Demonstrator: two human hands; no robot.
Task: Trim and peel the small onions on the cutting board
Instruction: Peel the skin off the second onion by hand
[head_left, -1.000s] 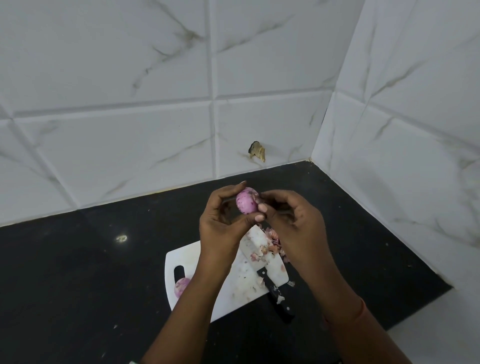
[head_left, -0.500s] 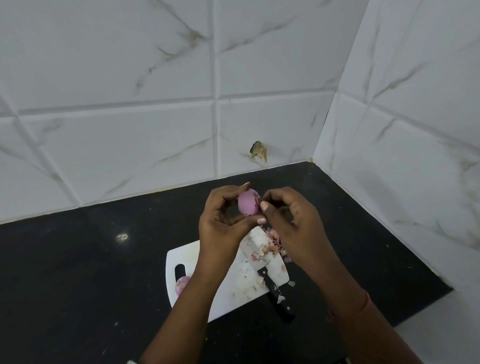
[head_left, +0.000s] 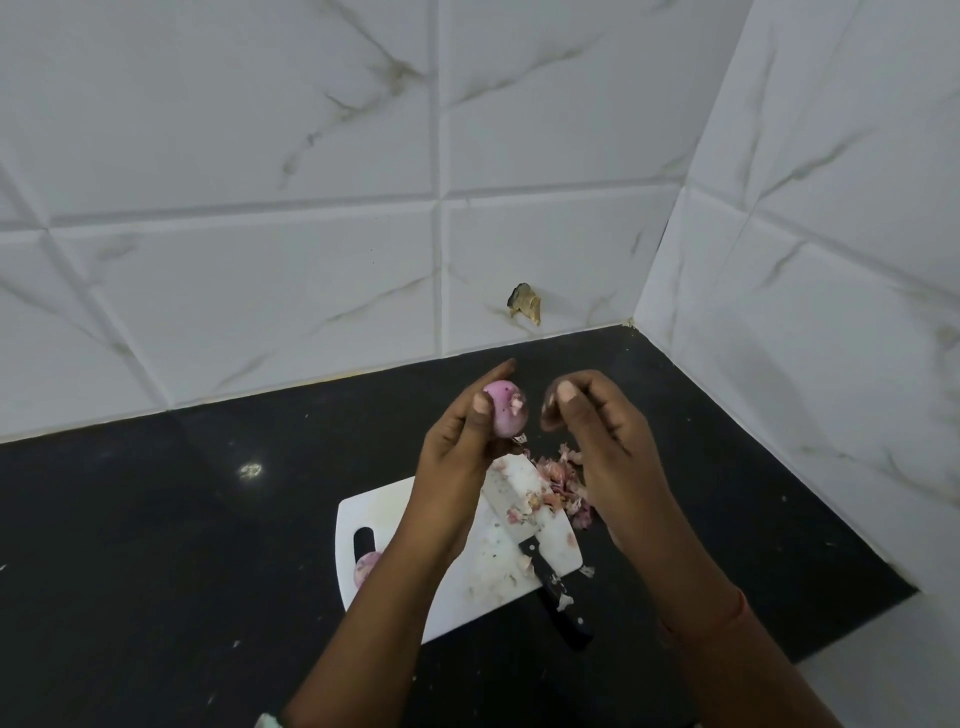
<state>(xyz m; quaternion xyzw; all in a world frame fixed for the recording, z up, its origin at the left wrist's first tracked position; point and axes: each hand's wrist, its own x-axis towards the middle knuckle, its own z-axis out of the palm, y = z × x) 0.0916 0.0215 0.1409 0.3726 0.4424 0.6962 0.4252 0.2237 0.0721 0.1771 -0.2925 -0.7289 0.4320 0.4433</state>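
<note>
knife (head_left: 524, 525) and peels (head_left: 563, 480) lie on cutting board (head_left: 379, 512) below hands.

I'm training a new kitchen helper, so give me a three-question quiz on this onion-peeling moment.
1. Which hand holds the onion?
2. True or false: the knife lies on the cutting board.
3. Where is the peel pile? A) by the board's right far corner B) on the wall C) in a bowl

Key: 1. The left hand; the right hand is beside it, apart. 2. True. 3. A.
</note>
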